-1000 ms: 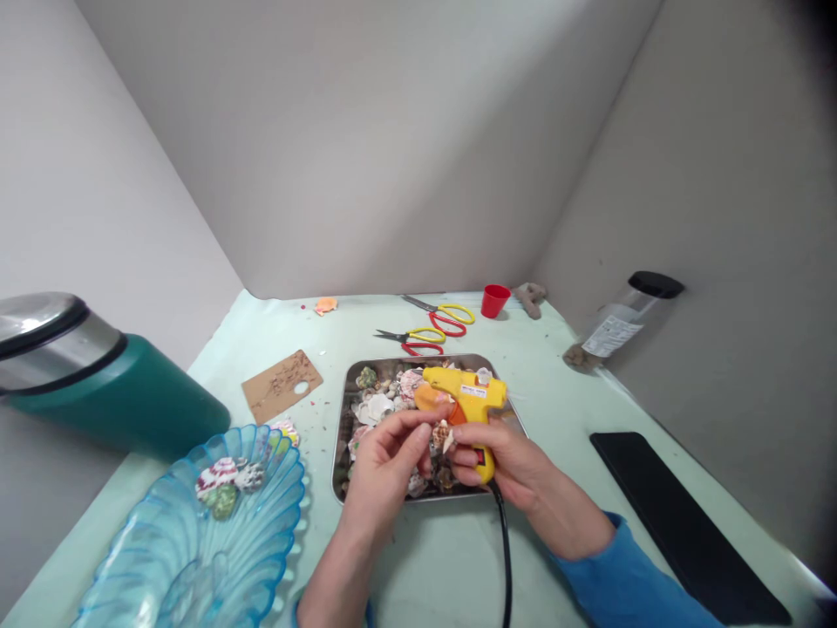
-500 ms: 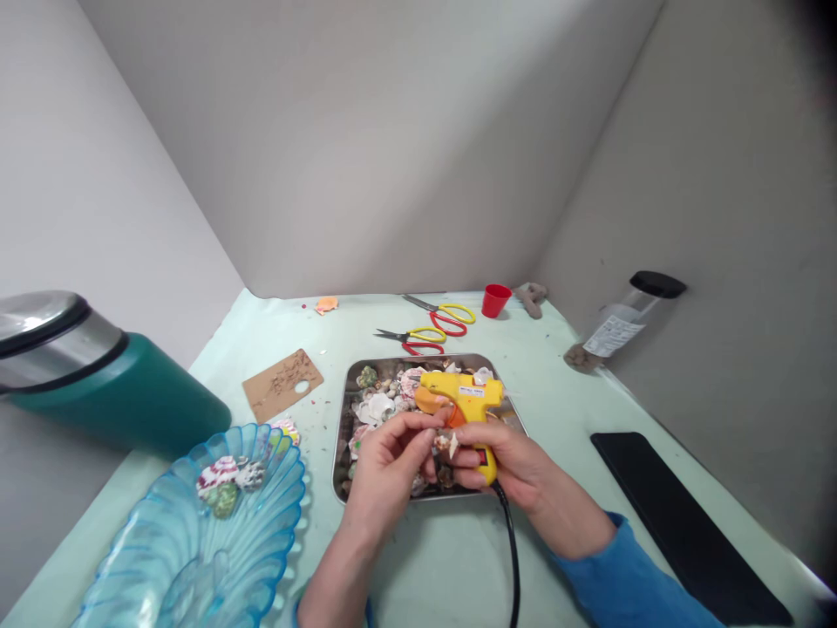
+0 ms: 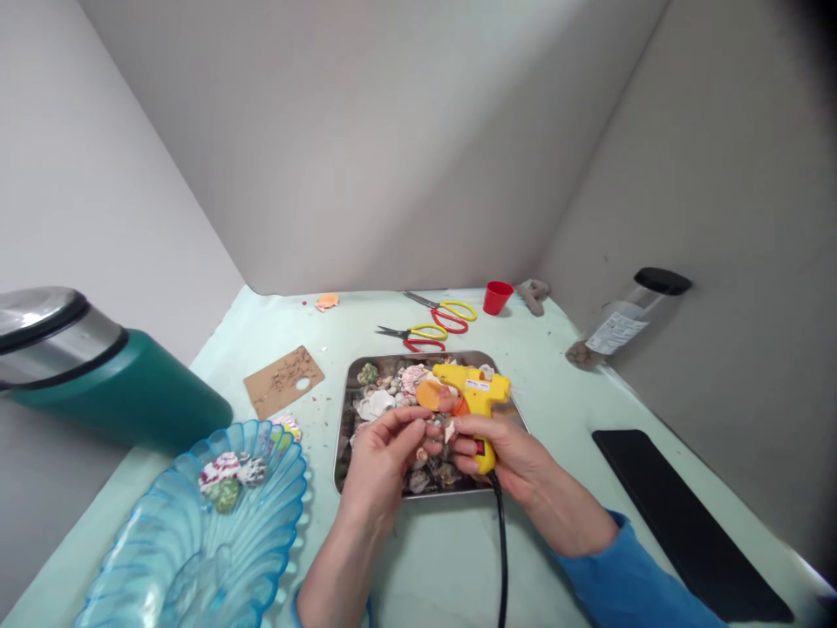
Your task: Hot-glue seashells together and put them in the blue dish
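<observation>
My right hand [image 3: 506, 449] wraps round the handle of a yellow hot glue gun [image 3: 480, 397], its nozzle pointing left. A small pale pointed shell [image 3: 449, 431] shows at the thumb and fingertips of that same hand. Close by on the left, my left hand [image 3: 391, 449] has its thumb and fingers pinched together; what is between them, if anything, is too small to make out. Beneath both hands lies a metal tray [image 3: 339, 453] full of mixed shells, with a white shell [image 3: 375, 406] and an orange shell [image 3: 429, 395] among them.
A blue scalloped dish [image 3: 196, 558] holding several shells stands front left beside a green bottle [image 3: 144, 392]. Behind are a brown card [image 3: 278, 384], two scissors [image 3: 425, 332] [image 3: 451, 311] and a red cup [image 3: 498, 298]. On the right are a clear jar [image 3: 618, 327] and a black strip [image 3: 680, 515].
My hands have drawn slightly apart at the fingertips, and the small pale shell now shows by the right fingers. The glue gun has shifted slightly right.
</observation>
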Demonstrator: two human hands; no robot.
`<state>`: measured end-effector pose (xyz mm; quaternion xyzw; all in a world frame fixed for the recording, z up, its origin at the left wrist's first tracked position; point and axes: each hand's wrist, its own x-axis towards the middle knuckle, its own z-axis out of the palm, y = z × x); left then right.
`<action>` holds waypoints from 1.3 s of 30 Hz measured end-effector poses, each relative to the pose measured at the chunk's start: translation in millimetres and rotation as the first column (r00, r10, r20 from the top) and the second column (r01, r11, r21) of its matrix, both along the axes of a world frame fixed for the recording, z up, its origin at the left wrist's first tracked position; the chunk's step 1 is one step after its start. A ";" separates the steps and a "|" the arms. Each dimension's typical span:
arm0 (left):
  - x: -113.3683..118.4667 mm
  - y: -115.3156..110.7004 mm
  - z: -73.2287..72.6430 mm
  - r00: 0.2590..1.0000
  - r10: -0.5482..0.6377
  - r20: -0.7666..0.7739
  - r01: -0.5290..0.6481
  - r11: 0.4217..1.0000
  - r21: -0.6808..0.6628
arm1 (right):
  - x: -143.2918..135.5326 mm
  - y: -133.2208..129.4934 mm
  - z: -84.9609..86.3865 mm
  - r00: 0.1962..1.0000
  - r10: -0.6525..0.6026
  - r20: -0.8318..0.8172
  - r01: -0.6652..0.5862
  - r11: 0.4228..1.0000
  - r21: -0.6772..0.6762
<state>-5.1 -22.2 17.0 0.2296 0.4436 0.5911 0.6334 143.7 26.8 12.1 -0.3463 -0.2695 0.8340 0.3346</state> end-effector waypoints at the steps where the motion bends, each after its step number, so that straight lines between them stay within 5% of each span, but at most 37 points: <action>1: -0.6 1.1 0.5 0.999 0.022 0.028 -0.021 1.000 -0.009 | 0.0 -0.1 0.2 1.000 -0.001 0.002 0.001 1.000 0.001; 6: -5.5 5.1 0.8 0.993 0.108 0.056 -0.107 0.994 -0.019 | -0.1 -0.4 1.7 1.000 -0.025 0.014 0.025 1.000 -0.001; 9: -10.9 3.4 -1.2 0.964 0.087 -0.250 -0.078 0.996 0.047 | 0.2 -0.5 2.2 0.998 -0.058 0.019 0.058 0.998 0.021; 11: -14.4 0.7 -1.9 0.825 0.059 -0.562 -0.013 0.996 0.086 | 0.8 -0.4 2.2 0.997 -0.069 0.021 0.068 0.997 0.034; 14: -16.4 -3.7 0.9 0.497 0.005 -0.868 0.167 0.981 0.102 | 1.9 -0.2 1.9 0.997 -0.073 0.021 0.072 0.996 0.044; 17: -12.1 -5.6 8.6 0.205 -0.081 -0.975 0.386 0.922 0.004 | 2.7 0.0 2.2 0.996 -0.082 0.036 0.080 0.996 0.049; 20: -3.2 -2.9 17.0 -0.062 -0.161 -0.985 0.475 0.863 -0.171 | 3.6 0.1 3.2 0.996 -0.083 0.045 0.080 0.995 0.057; 23: 5.9 2.8 22.9 -0.154 -0.180 -0.971 0.424 0.876 -0.230 | 5.1 0.0 3.5 0.995 -0.091 0.039 0.088 0.994 0.066; 30: 4.3 5.5 24.6 -0.097 -0.142 -0.985 0.396 0.902 -0.169 | 8.9 -0.7 5.7 0.992 -0.108 0.060 0.103 0.992 0.075; 32: -1.3 3.3 20.2 -0.012 -0.098 -0.995 0.395 0.914 -0.095 | 9.7 -1.4 7.4 0.992 -0.113 0.064 0.108 0.991 0.078; 35: -6.8 1.0 13.3 0.326 -0.103 -0.940 0.308 0.951 0.003 | 10.3 -2.4 8.7 0.991 -0.121 0.062 0.115 0.990 0.087; 37: -7.3 0.8 12.0 0.609 -0.130 -0.782 0.231 0.973 0.019 | 10.2 -2.7 8.2 0.990 -0.126 0.061 0.120 0.988 0.093; 39: -6.4 1.2 13.8 0.805 -0.119 -0.581 0.162 0.986 0.023 | 9.6 -2.6 6.9 0.990 -0.127 0.062 0.121 0.988 0.097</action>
